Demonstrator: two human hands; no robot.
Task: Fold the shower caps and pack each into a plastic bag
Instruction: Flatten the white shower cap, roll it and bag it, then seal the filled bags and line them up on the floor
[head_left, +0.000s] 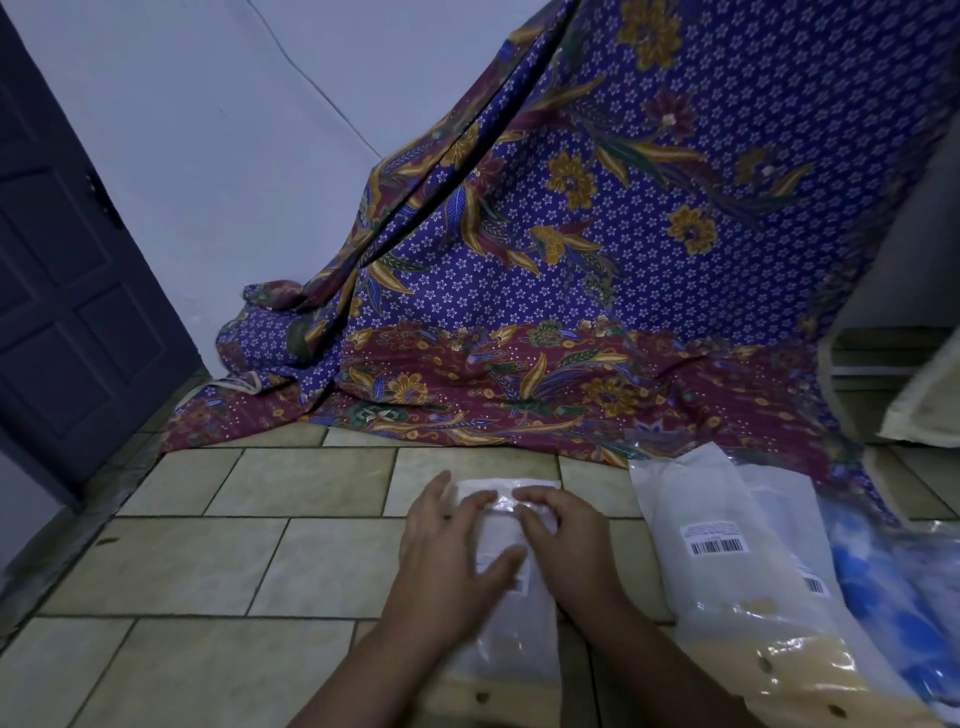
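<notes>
Left hand (447, 566) splayed, seemingly pressing bag (500, 527).

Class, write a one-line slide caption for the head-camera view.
Left hand and right hand rest on a clear plastic bag on the tiled floor, beside barcoded packets.

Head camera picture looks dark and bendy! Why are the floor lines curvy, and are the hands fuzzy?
Head view: the light is dim and bluish. The wide-angle lens bows the lines of the floor tiles and leans the door. The left hand and right hand look slightly smeared on the plastic bag, which has a faint shine. The barcode bag beside them is sharper.
</notes>
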